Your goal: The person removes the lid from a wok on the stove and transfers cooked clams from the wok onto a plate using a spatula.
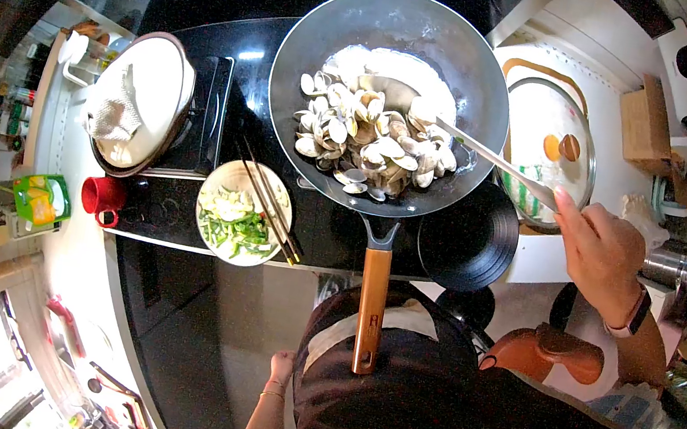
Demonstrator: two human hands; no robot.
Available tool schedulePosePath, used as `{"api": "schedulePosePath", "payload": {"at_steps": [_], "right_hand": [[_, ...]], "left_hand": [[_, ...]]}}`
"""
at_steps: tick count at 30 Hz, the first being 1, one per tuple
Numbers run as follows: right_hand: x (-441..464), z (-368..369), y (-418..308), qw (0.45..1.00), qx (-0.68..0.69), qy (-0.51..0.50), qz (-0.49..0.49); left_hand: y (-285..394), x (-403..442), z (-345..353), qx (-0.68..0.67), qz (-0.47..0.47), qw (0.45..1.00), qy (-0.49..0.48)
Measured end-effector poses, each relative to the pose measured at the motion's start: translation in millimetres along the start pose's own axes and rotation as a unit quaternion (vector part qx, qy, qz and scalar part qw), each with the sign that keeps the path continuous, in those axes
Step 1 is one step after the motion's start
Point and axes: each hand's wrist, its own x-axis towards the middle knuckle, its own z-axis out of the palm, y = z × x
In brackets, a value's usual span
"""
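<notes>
My right hand (pixel 603 251) is closed around the pale handle end of a spatula (pixel 502 162). The spatula slants down to the left into a dark wok (pixel 307 40), its metal head among the clams (pixel 372 143). Many of the shells gape, and pale, bright liquid or steam lies behind them. The wok's wooden handle (pixel 371 307) points toward my body, with no hand on it. My left hand (pixel 282 367) hangs low beside my dark apron, away from the stove; its fingers are too small and partly hidden to read.
Left of the wok, chopsticks (pixel 266 207) rest across a plate (pixel 206 194) of chopped green and white vegetables. Farther left are a red mug (pixel 103 196) and a large lidded pot (pixel 175 92) with a cloth on it. A black round lid-like disc (pixel 472 243) and a glass lid (pixel 582 135) lie right.
</notes>
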Motion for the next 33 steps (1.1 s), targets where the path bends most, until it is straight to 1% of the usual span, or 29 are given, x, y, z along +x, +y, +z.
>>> {"api": "schedulePosePath", "payload": {"at_steps": [1, 2, 4, 6, 7, 9, 10, 11, 12, 13, 14, 15, 16, 17, 18, 19, 20, 21, 22, 23, 24, 25, 26, 28, 30, 31, 33], "right_hand": [[-1.1, -1.0, -0.1, 1.000, 0.000, 0.000, 0.000], [-2.4, -1.9, 0.0, 1.000, 0.000, -0.006, 0.011], [-3.8, -3.2, 1.0, 1.000, 0.000, -0.011, 0.020], [-4.8, -3.9, 2.2, 0.998, 0.025, -0.012, 0.057], [-4.6, -3.6, 3.8, 0.998, 0.025, -0.012, 0.057], [-3.6, -2.1, 8.4, 0.988, 0.112, 0.003, 0.109], [-3.8, -1.2, 10.3, 0.988, 0.111, 0.003, 0.109], [-4.0, -0.3, 11.9, 0.981, 0.143, -0.004, 0.130], [-4.8, 0.8, 13.2, 0.973, 0.175, -0.011, 0.150], [-5.7, 2.2, 14.1, 0.973, 0.175, -0.010, 0.149], [-6.5, 3.8, 14.7, 0.966, 0.199, -0.007, 0.163], [-7.5, 5.7, 15.1, 0.958, 0.224, -0.004, 0.177], [-8.9, 8.7, 15.9, 0.958, 0.225, -0.005, 0.175], [-10.4, 12.3, 16.9, 0.946, 0.259, -0.004, 0.193], [-11.1, 14.4, 17.7, 0.933, 0.293, -0.004, 0.211], [-10.8, 14.4, 18.0, 0.933, 0.295, -0.004, 0.208], [-10.1, 13.5, 18.2, 0.921, 0.309, -0.029, 0.235], [-9.7, 13.9, 18.4, 0.907, 0.324, -0.055, 0.263], [-10.1, 16.1, 19.3, 0.907, 0.326, -0.055, 0.259], [-11.5, 18.9, 20.5, 0.883, 0.356, -0.076, 0.297], [-13.5, 21.9, 21.2, 0.855, 0.384, -0.097, 0.335], [-14.5, 24.2, 22.3, 0.855, 0.385, -0.099, 0.333], [-15.5, 26.3, 23.6, 0.845, 0.403, -0.105, 0.336], [-18.2, 30.8, 24.8, 0.834, 0.421, -0.111, 0.339], [-20.9, 35.8, 24.5, 0.844, 0.423, -0.090, 0.317], [-21.7, 36.8, 23.7, 0.843, 0.424, -0.090, 0.317], [-23.4, 39.0, 21.1, 0.859, 0.409, -0.070, 0.301]], "left_hand": [[-3.7, 2.7, -0.2, 0.042, 0.016, 0.999, 0.001], [-7.4, 3.6, 0.8, 0.042, 0.016, 0.999, 0.001], [2.9, -4.2, -0.2, -0.013, 0.019, 1.000, 0.008], [-0.3, -2.9, 2.2, -0.029, 0.024, 0.999, 0.013], [-0.8, -2.7, 3.1, -0.045, 0.028, 0.998, 0.019], [2.6, -3.7, 2.5, -0.033, 0.026, 0.999, 0.016], [4.6, -4.0, 2.3, -0.022, 0.024, 0.999, 0.014], [0.4, 1.5, 2.5, -0.022, 0.024, 0.999, 0.013], [-0.6, 7.6, 1.3, -0.006, 0.043, 0.999, 0.025], [-1.8, 11.1, 1.3, 0.010, 0.062, 0.997, 0.037], [-1.8, 16.5, 2.9, -0.121, 0.083, 0.987, 0.071], [19.3, 15.1, 0.4, -0.250, 0.102, 0.957, 0.103], [69.7, -5.6, -13.2, -0.282, 0.137, 0.944, 0.104], [133.8, -38.7, -33.0, -0.314, 0.170, 0.928, 0.104], [182.2, -66.4, -48.0, -0.350, 0.192, 0.914, 0.069], [223.2, -92.5, -61.2, -0.386, 0.214, 0.897, 0.033], [254.9, -116.1, -72.9, -0.365, 0.315, 0.876, -0.014], [280.4, -137.2, -82.0, -0.338, 0.412, 0.844, -0.060], [300.6, -156.6, -87.6, -0.348, 0.492, 0.788, -0.124], [318.8, -173.4, -90.7, -0.352, 0.564, 0.723, -0.187], [340.4, -184.8, -91.5, -0.375, 0.609, 0.634, -0.296], [360.0, -196.3, -89.3, -0.389, 0.640, 0.530, -0.398], [373.0, -213.0, -80.7, -0.441, 0.641, 0.467, -0.421], [413.0, -238.7, -62.7, -0.479, 0.651, 0.309, -0.501], [429.0, -254.2, -69.2, -0.464, 0.656, 0.215, -0.555], [418.3, -262.1, -82.2, -0.453, 0.574, 0.321, -0.602], [414.8, -267.1, -77.7, -0.432, 0.479, 0.423, -0.636]]}}
